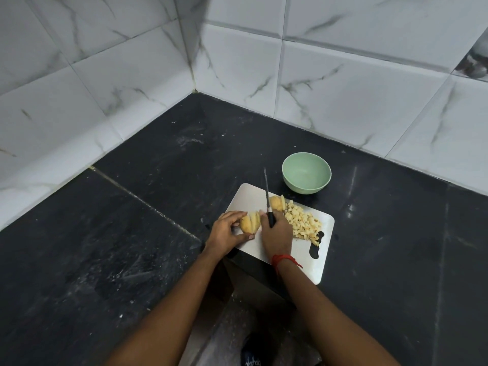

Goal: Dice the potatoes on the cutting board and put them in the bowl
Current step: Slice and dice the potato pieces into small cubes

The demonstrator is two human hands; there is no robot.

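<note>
A white cutting board lies on the black counter. My left hand holds a partly sliced potato at the board's left edge. My right hand grips the black handle of a knife, whose blade points away from me, just right of the slices. Another potato piece lies beyond the knife. A heap of diced potato covers the board's right side. The pale green bowl stands empty just behind the board.
The black stone counter runs into a corner of white marble-patterned wall tiles. The board's near end overhangs the counter's front edge. A red thread is tied round my right wrist.
</note>
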